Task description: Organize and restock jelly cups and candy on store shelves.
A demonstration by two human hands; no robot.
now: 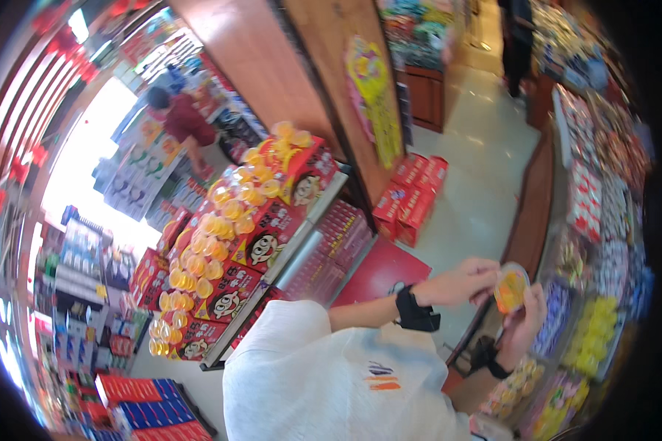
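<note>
Pinched between my two hands is a small clear plastic cup [511, 288] with yellow and orange contents, probably fruit jelly. My right hand [524, 315] grips its lower side, with the thumb and fingers around the rim. At the opposite edge, the fingers of my left hand [477, 281] are bent against the cup; their exact hold is blurred. Both wrists wear black bands, the left wristband [414, 310] showing most clearly. The cup is held up in front of a display of packaged sweets [551, 317].
Similar orange jelly cups [215, 226] stand in rows on red milk cartons [262, 245] on a shelf behind my left arm. Red boxes [411, 198] sit on the floor beside a wooden pillar [320, 82]. One person [185, 118] is in the far aisle; another [516, 49] stands at the top.
</note>
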